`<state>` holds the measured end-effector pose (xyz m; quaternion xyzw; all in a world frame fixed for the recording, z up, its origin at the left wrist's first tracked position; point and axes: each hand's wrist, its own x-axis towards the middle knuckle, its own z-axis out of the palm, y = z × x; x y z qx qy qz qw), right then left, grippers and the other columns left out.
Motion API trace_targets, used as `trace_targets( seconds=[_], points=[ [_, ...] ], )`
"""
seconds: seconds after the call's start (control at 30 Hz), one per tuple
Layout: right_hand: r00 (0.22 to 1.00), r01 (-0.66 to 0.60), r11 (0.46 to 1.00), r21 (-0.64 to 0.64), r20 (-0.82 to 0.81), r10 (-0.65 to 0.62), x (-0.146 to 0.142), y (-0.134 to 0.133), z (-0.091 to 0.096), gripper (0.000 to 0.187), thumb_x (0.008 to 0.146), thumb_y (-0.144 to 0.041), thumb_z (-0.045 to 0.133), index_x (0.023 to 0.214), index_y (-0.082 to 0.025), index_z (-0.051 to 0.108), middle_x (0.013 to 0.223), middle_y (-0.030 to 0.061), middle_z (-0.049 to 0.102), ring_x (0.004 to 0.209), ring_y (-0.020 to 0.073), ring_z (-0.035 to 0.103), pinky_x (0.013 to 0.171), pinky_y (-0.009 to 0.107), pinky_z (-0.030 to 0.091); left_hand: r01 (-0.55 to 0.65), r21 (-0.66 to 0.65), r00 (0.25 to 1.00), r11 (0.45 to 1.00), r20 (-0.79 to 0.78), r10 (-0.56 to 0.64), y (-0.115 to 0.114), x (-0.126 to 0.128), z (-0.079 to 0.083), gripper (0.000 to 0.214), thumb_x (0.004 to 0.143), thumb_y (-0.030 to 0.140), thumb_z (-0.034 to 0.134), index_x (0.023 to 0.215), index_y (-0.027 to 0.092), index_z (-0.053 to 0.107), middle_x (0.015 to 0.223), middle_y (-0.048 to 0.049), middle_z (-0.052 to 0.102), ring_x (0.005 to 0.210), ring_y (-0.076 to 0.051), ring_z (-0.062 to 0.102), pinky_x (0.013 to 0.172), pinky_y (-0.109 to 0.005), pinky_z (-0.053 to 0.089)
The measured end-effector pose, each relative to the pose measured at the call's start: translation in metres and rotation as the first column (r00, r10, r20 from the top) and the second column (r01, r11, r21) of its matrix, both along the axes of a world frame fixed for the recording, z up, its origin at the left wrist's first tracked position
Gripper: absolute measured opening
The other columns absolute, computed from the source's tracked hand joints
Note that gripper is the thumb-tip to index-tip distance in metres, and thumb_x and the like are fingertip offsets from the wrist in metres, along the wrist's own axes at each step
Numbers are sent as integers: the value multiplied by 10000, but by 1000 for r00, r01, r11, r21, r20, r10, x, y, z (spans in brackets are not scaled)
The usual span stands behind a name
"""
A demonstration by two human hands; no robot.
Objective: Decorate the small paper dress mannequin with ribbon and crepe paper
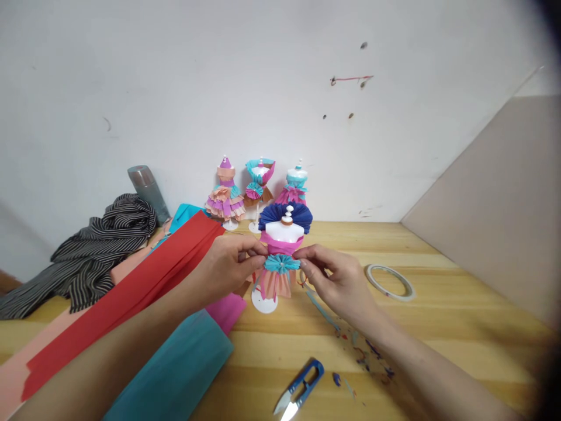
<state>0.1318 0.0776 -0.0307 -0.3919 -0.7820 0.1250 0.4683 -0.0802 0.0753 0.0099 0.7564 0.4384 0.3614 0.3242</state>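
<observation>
A small white mannequin [283, 233] stands upright on a round white base [264, 302]. It wears a pink paper band [280, 245], a peach and pink pleated skirt [274, 285] and a dark blue pleated fan [305, 217] behind its shoulders. At its waist sits a turquoise paper rosette [281, 264] with a small pale bead in the centre. My left hand [232, 263] pinches the rosette's left edge between thumb and fingers. On the opposite side, my right hand [335, 278] has its thumb and index finger closed on the right edge.
Blue thread snips [302, 386] lie near the front, beside paper scraps [366, 354]. A tape roll [390, 282] rests to the right. Red crepe paper [131, 286], teal crepe paper [175, 368] and striped cloth [105, 240] occupy the left. Dressed mannequins [225, 196] line the wall.
</observation>
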Motion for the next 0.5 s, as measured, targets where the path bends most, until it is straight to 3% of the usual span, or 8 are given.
trace_targets(
  seconds=[0.5],
  points=[
    [996, -62, 978, -200, -81, 46, 0, -2, -5, 164, 854, -246, 523, 813, -145, 646, 597, 17, 609, 490, 111, 528, 473, 228, 410, 34, -223, 981, 974, 193, 11, 7, 1, -7, 55, 703, 171, 588, 688, 125, 614, 571, -5, 636, 524, -96, 583, 493, -182, 433]
  ],
)
